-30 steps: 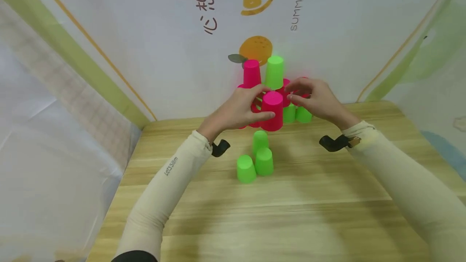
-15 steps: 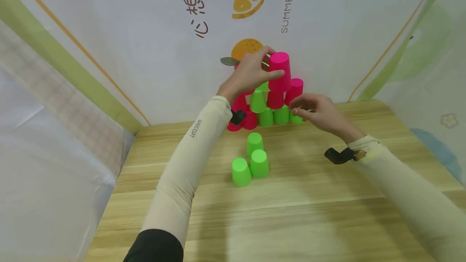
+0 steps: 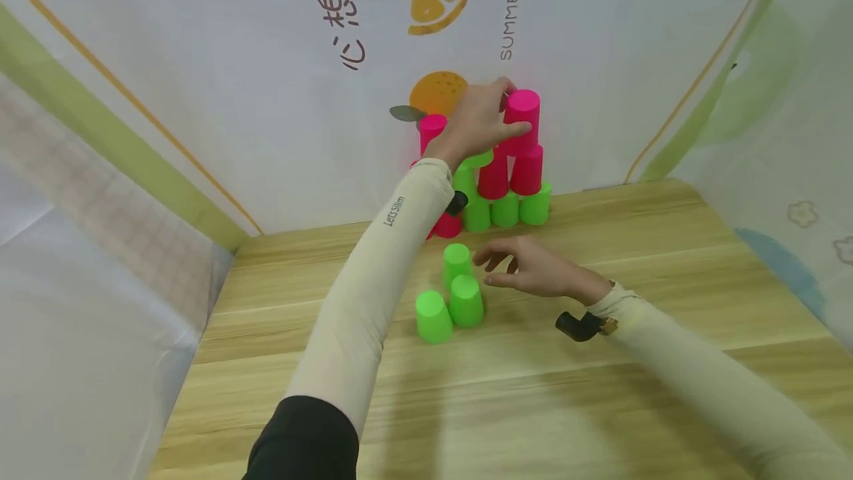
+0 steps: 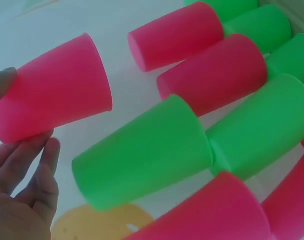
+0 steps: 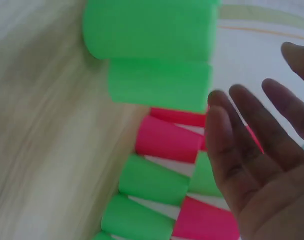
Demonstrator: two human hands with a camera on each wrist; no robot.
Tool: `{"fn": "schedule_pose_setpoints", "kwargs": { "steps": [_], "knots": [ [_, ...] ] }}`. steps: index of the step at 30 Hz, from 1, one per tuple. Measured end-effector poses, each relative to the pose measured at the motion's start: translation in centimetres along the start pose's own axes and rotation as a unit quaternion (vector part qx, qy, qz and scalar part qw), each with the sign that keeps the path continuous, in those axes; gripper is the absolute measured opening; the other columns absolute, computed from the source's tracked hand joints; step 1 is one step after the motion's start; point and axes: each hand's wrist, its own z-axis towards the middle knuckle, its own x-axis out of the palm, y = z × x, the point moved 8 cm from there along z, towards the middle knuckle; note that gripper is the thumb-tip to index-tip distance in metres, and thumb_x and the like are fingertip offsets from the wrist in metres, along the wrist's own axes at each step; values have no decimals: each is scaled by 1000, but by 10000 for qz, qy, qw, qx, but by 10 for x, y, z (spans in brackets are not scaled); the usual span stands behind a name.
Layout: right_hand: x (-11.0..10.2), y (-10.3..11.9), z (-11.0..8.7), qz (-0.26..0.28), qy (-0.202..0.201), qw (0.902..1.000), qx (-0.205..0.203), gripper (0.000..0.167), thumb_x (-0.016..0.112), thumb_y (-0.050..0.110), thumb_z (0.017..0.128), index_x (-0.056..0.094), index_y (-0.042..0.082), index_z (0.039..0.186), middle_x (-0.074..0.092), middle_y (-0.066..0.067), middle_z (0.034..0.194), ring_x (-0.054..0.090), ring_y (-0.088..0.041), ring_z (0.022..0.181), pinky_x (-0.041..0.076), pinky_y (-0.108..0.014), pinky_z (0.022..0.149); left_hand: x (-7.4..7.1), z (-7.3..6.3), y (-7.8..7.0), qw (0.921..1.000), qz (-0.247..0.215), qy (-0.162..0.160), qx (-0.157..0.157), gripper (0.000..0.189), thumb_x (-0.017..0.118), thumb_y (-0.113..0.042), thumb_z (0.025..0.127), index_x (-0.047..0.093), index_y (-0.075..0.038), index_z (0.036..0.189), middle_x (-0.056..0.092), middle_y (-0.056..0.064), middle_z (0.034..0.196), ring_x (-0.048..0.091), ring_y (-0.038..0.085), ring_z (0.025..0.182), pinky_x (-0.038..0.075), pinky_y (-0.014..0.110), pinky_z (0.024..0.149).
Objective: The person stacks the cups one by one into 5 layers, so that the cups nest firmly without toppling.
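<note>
My left hand [image 3: 478, 123] pinches an upside-down pink cup [image 3: 523, 113] between thumb and fingers at the right end of a cup pyramid. In the left wrist view this cup [image 4: 56, 90] hangs apart from the pink cups [image 4: 212, 75] of the tier below. A green cup [image 4: 146, 150] sits beside it in the same tier. My right hand [image 3: 529, 267] holds nothing; its fingers are loosely bent beside three upside-down green cups [image 3: 466, 301] at the front. The right wrist view shows that hand [image 5: 262, 170] near two of them. My left forearm hides part of the pyramid.
The pyramid's bottom row of green cups [image 3: 505, 210] and pink cups [image 3: 448, 225] stands on the wooden table [image 3: 600, 391], close to the printed cloth backdrop [image 3: 266, 95]. Another pink cup [image 3: 432, 128] tops the left side.
The pink cup in my left hand has risen from in front of the pyramid to its upper right. My right hand has come down from the pyramid towards the front green cups.
</note>
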Motion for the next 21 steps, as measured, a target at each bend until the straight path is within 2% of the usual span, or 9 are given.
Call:
{"fn": "schedule_pose_setpoints", "kwargs": {
  "steps": [4, 8, 11, 14, 17, 21],
  "knots": [
    [12, 3, 8, -668, -220, 9974, -168, 40, 77, 17, 87, 66, 1, 122, 71, -15, 120, 71, -26, 101, 61, -33, 76, 8, 5, 0, 9996, 214, 167, -119, 59, 72, -38, 91, 47, -17, 141, 67, -2, 125, 61, 9, 108, 55, 18, 88],
    [21, 4, 14, -1034, -354, 9934, -349, 44, 82, 22, 83, 67, 2, 119, 73, -11, 117, 73, -26, 96, 61, -35, 76, 11, 9, 1, 9983, 557, 91, -172, 59, 71, -40, 92, 48, -18, 141, 66, -2, 121, 57, 11, 110, 55, 18, 87],
    [28, 2, 18, -982, -311, 9940, -374, 45, 83, 23, 82, 67, 3, 119, 73, -9, 116, 73, -25, 97, 62, -38, 78, 12, 10, 1, 9966, 802, -47, -169, 59, 69, -42, 92, 48, -17, 142, 63, -1, 121, 52, 13, 116, 53, 20, 89],
    [35, -2, 18, -765, -251, 9963, -315, 47, 84, 22, 81, 67, 3, 120, 73, -8, 116, 73, -24, 98, 62, -41, 80, 13, 10, 3, 9953, 934, -187, -163, 62, 67, -44, 93, 47, -18, 145, 62, -1, 126, 48, 16, 126, 51, 23, 96],
    [43, -7, 18, -604, -186, 9978, -220, 50, 85, 22, 80, 66, 3, 122, 72, -8, 117, 71, -22, 100, 62, -41, 82, 16, 9, 6, 9947, 970, -291, -167, 64, 67, -46, 93, 46, -18, 147, 60, 0, 133, 43, 18, 135, 49, 27, 104],
    [50, -11, 16, -444, -145, 9989, -91, 52, 84, 21, 81, 64, 4, 126, 72, -6, 118, 70, -19, 101, 62, -39, 84, 21, 10, 11, 9943, 990, -333, -206, 66, 67, -46, 93, 45, -19, 148, 57, 2, 139, 39, 20, 139, 48, 31, 107]
  ]
}}
